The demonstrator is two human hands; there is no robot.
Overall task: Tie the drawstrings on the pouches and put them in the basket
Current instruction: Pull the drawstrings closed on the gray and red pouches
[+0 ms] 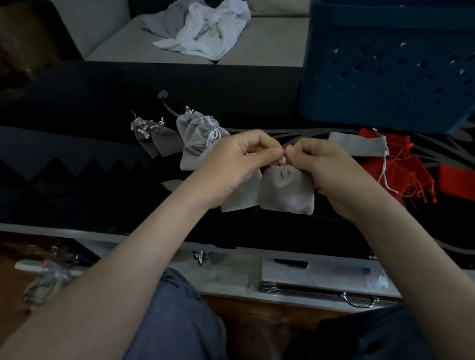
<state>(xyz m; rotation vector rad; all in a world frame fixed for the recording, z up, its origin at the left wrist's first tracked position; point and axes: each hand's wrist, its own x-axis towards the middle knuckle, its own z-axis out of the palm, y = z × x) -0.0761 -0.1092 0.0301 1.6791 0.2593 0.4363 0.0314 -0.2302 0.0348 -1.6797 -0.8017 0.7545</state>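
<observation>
Left hand and right hand are held together over the dark table, the drawstring of a grey pouch being pinched by both; its body is seen just beneath them. To the left are gathered tied grey pouches, to the right red pouches, near the blue basket.

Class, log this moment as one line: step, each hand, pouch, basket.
step: tying drawstring | left hand: pinches drawstring | right hand: pinches drawstring | pouch: neck gathered | basket: back right, inside hidden
</observation>
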